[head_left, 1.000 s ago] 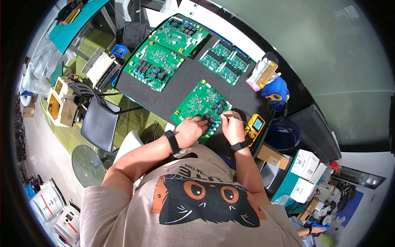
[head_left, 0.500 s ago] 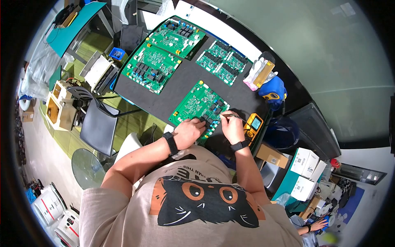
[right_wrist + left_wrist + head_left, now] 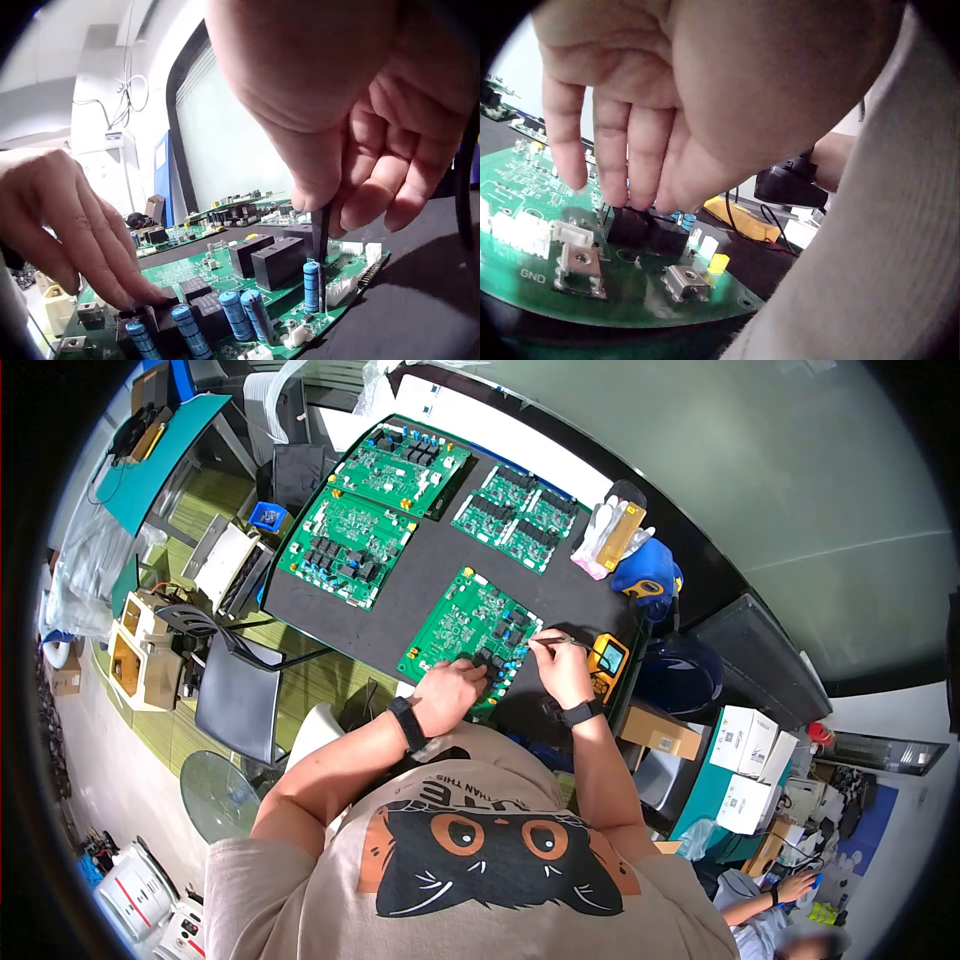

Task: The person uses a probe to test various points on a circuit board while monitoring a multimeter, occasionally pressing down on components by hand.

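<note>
A green circuit board [image 3: 450, 622] lies at the near side of the dark-topped table. My left hand [image 3: 450, 690] rests on its near edge; in the left wrist view the fairly straight fingers [image 3: 645, 161] touch the top of a black block-shaped relay [image 3: 641, 231]. My right hand [image 3: 563, 668] pinches a slim black pointed tool [image 3: 320, 232] between thumb and fingers. Its tip points down beside a blue cylindrical capacitor [image 3: 311, 286] near the board's edge. More black relays [image 3: 279, 262] stand between the two hands.
An orange handheld meter [image 3: 608, 660] lies right of my right hand, with black cables near it. Two large boards [image 3: 345, 545] sit at the far left, smaller boards [image 3: 515, 518] behind. Gloves [image 3: 603, 535] and a blue device [image 3: 648, 572] stand at the right edge.
The head view has shifted, so the table and boards appear farther left and lower. Both hands stay at the board, the tool still in the right. Another person at lower right shows more.
</note>
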`<control>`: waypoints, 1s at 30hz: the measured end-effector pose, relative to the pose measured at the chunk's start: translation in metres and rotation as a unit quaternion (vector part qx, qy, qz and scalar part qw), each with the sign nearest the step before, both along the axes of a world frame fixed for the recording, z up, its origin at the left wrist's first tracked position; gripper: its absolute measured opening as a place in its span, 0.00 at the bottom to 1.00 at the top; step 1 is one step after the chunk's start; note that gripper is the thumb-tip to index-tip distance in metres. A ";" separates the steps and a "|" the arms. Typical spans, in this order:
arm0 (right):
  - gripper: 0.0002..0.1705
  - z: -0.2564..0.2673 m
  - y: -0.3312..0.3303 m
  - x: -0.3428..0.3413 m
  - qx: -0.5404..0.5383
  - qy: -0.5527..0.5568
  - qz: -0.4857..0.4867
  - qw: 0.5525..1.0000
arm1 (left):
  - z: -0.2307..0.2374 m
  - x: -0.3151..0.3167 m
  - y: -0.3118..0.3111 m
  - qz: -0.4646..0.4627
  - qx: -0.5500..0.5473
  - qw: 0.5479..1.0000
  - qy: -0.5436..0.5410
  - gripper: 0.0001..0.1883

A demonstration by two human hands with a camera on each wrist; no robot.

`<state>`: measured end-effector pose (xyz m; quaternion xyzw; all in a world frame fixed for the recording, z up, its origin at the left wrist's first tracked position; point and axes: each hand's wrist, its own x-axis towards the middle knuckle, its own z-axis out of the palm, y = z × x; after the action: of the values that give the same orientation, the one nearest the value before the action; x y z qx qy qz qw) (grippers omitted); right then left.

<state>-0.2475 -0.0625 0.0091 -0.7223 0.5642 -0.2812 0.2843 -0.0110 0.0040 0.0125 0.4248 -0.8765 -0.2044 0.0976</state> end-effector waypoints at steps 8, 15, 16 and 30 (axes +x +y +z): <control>0.04 -0.013 -0.003 -0.002 -0.012 0.000 -0.007 1.000 | -0.003 0.000 0.001 0.007 -0.001 1.000 0.006 0.18; 0.04 -0.011 -0.003 -0.003 -0.020 0.012 -0.008 1.000 | -0.002 0.000 0.000 0.004 -0.006 1.000 0.003 0.19; 0.04 -0.010 -0.004 -0.003 -0.033 0.011 -0.009 0.999 | -0.003 0.001 -0.001 0.004 -0.008 1.000 0.003 0.19; 0.04 -0.011 -0.005 -0.008 -0.014 0.018 -0.001 1.000 | -0.006 0.000 -0.001 0.009 -0.057 0.998 0.030 0.13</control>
<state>-0.2551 -0.0670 -0.0024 -0.7306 0.5663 -0.2762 0.2632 -0.0112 0.0031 0.0066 0.4203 -0.8793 -0.1660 0.1503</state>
